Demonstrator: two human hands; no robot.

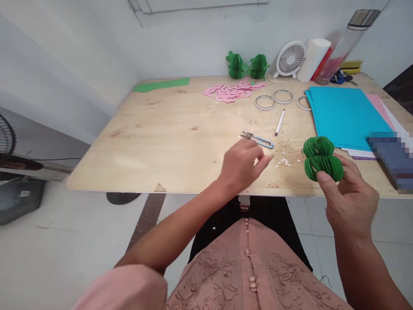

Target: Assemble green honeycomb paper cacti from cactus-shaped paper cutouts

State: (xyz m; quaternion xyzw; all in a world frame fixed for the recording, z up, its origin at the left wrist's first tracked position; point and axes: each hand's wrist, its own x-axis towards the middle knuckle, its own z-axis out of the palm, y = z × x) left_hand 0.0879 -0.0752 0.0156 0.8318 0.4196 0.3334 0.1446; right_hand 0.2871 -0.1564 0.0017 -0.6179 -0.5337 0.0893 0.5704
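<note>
Well, the left hand [241, 162] curls by the snips [263, 141], grip unclear; the right hand [351, 200] pinches green paper [319, 148] right of them.

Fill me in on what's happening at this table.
A person's right hand is holding up a pleated green paper piece, pinched at its lower edge. Their left hand is half curled close to the blue-handled snips; whether it grips anything small is unclear. White scraps lie scattered between the hands. Farther back are a heap of pink cutouts and two other green paper shapes.
</note>
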